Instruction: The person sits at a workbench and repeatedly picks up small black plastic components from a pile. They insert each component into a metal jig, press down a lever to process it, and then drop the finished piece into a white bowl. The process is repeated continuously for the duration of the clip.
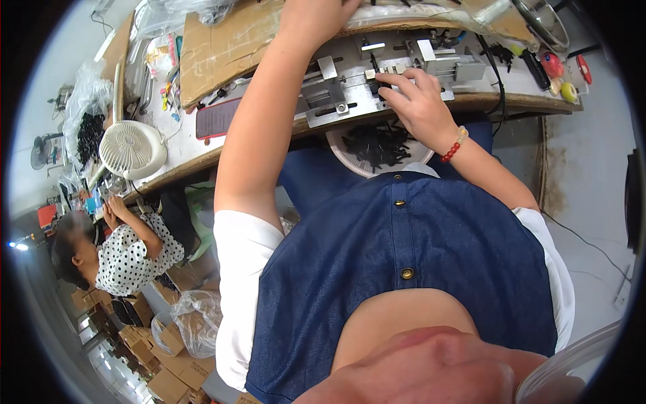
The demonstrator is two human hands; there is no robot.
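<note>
Touching jig (356, 101) at twelve o'clock with bent-fingered right hand (422, 106), seemingly to steady it; cannot tell whether gripping. At jig's eleven o'clock, cannot tell left hand's (313, 19) grasp.

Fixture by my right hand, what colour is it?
The fixture is mostly silver-grey, shown in the head view.

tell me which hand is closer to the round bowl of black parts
Right. The right hand is at the metal fixture, just beyond the bowl; the left hand is farther away, near the picture's upper edge, past the fixture.
</note>
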